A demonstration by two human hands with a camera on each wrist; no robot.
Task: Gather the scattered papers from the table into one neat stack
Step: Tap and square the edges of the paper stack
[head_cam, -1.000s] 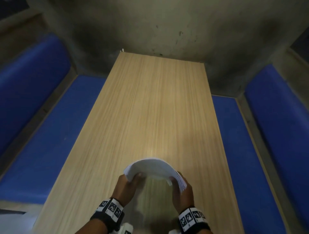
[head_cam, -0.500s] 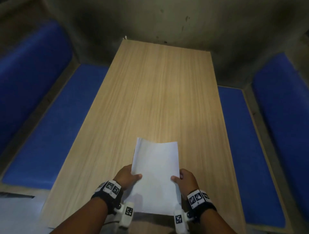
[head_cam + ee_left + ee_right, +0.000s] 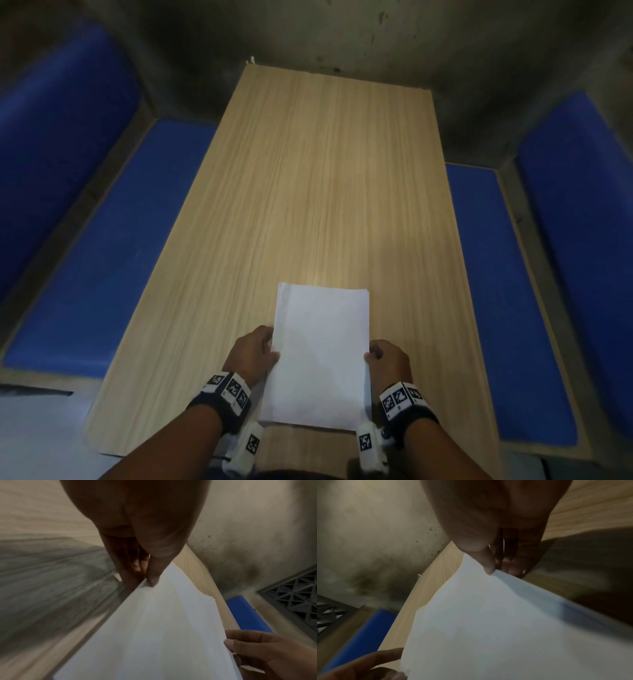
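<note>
A stack of white papers [image 3: 320, 356] lies lengthwise near the front of the wooden table [image 3: 329, 178]. My left hand [image 3: 257, 349] pinches its left long edge, thumb on top and fingers underneath, as the left wrist view shows on the papers [image 3: 154, 628]. At the right long edge my right hand [image 3: 385, 359] pinches the stack the same way, seen close up on the papers [image 3: 496, 628]. The sheets bow slightly upward between the two hands. Edges of the stack look roughly aligned.
Blue cushioned benches run along the table's left side [image 3: 113, 246] and right side [image 3: 507, 308]. A stained grey wall [image 3: 342, 34] closes off the far end. A dark lattice grille [image 3: 296, 599] shows in the wrist views.
A second ago the stack stood curved on its edge between both hands. It has since been laid down flat along the table, with both hands still on its long edges.
</note>
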